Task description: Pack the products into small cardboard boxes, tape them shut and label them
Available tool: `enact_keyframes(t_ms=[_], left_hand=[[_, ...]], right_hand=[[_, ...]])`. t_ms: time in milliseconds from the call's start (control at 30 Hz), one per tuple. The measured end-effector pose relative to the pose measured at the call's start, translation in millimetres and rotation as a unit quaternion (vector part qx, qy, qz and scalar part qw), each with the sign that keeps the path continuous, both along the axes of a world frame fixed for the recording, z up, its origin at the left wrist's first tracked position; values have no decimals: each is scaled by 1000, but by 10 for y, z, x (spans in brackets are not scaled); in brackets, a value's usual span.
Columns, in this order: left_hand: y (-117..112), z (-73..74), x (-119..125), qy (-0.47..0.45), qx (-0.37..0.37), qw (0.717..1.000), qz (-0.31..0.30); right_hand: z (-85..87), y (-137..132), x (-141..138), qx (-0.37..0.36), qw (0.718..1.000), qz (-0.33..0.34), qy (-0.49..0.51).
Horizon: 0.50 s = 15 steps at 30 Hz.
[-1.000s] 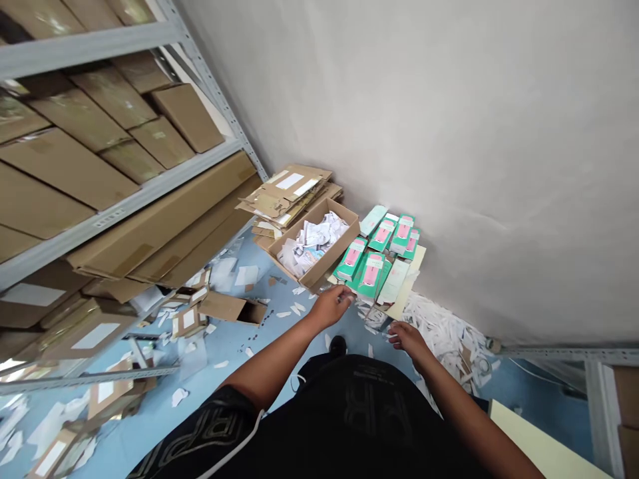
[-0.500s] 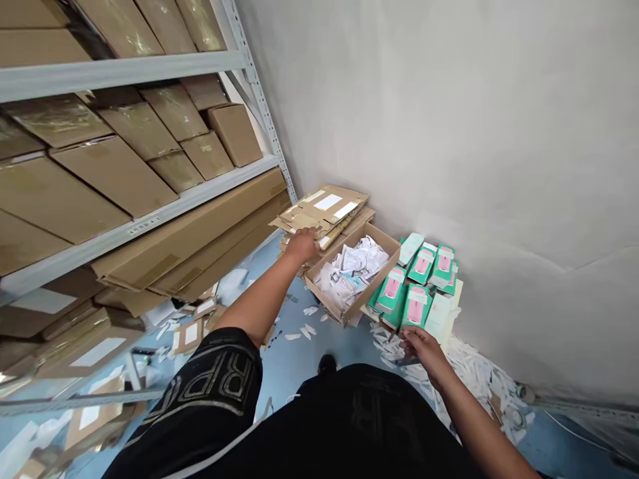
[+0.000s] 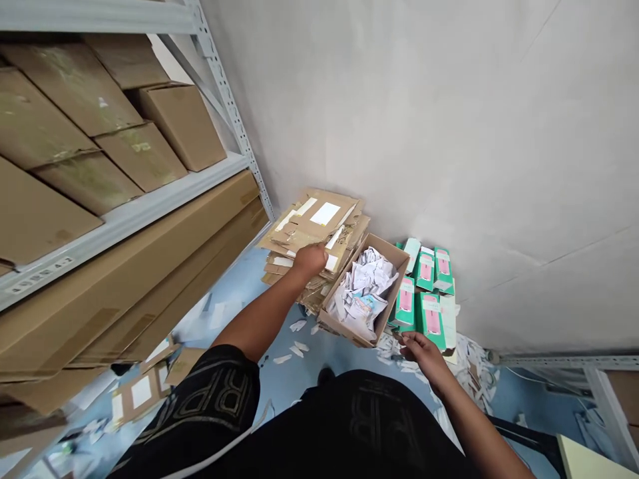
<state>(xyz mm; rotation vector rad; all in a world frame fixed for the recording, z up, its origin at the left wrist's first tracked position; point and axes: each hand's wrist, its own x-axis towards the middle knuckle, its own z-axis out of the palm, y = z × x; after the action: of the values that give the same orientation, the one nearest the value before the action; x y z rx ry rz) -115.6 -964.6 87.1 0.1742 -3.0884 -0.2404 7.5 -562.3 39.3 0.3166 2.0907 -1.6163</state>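
Observation:
My left hand [image 3: 310,259] is closed at the near edge of a flattened cardboard box [image 3: 294,234], the top piece of a stack bearing white labels; its fingertips are partly hidden. Right of the stack, an open carton [image 3: 329,320] holds crumpled white paper [image 3: 368,279]. Beyond that stand several green boxes with pink panels [image 3: 430,318]. My right hand [image 3: 424,352] hovers in front of them, thumb and fingers pinched together around something small and dark that I cannot make out.
A metal shelf [image 3: 164,201] loaded with brown cartons [image 3: 182,123] rises on the left, against a grey wall [image 3: 424,133]. Paper scraps [image 3: 474,372] litter the blue floor around the boxes. At the lower right is another metal rack [image 3: 554,362].
The view has shifted, and the shelf now sits further left. My left hand is still at the cardboard stack, its fingers more curled. My right hand remains before the green boxes.

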Motion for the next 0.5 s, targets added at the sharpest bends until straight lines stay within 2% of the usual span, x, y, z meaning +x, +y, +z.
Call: enact_keyframes(t_ms=[233, 400, 500], left_hand=[[-206, 410, 60, 96, 24, 995, 24], [-148, 548, 112, 111, 54, 992, 16], [-110, 628, 167, 153, 62, 986, 22]], right_hand=[[85, -163, -40, 12, 999, 0, 38], [62, -225, 10, 11, 999, -1, 44], [50, -231, 46, 12, 999, -4, 44]])
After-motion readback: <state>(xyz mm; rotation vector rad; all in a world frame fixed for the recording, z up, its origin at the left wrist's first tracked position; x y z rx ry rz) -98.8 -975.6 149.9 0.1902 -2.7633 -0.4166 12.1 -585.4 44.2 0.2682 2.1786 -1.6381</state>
